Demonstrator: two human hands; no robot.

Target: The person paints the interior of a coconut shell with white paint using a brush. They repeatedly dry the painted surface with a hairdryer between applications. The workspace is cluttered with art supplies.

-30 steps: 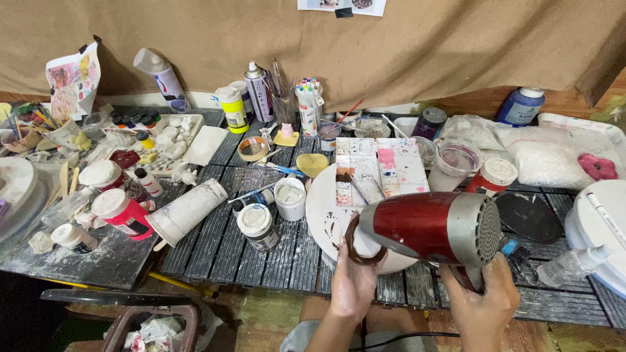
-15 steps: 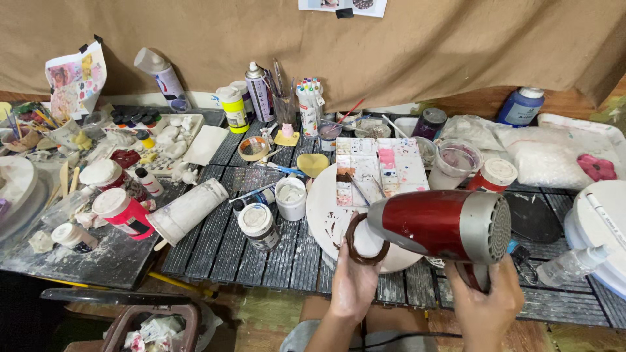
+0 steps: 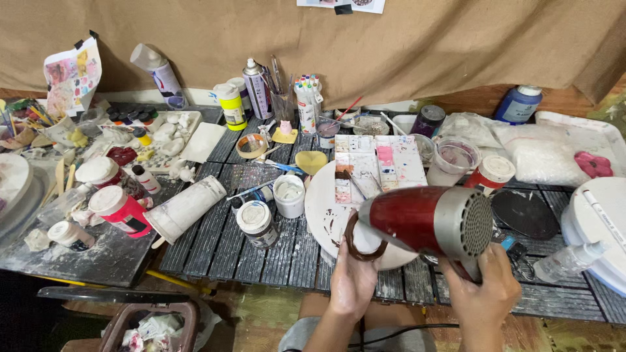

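Slatted dark table (image 3: 215,241) fills the frame, crowded with paint jars. Lower right of centre, the right hand (image 3: 484,294) grips a red hair dryer (image 3: 427,218) by its handle; the left hand (image 3: 352,277) holds a small brown-rimmed piece (image 3: 360,238) at its nozzle, over a white plate (image 3: 323,208).

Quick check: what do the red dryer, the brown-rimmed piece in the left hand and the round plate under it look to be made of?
Red hair dryer: glossy red shell, probably plastic, with a matte silver perforated rear grille; the right hand holds its handle.
Brown-rimmed piece, in the left hand: looks like clay or plaster, white centre, dull brown rim.
Round plate: matte white, paint-smeared; ceramic or plaster, unclear.
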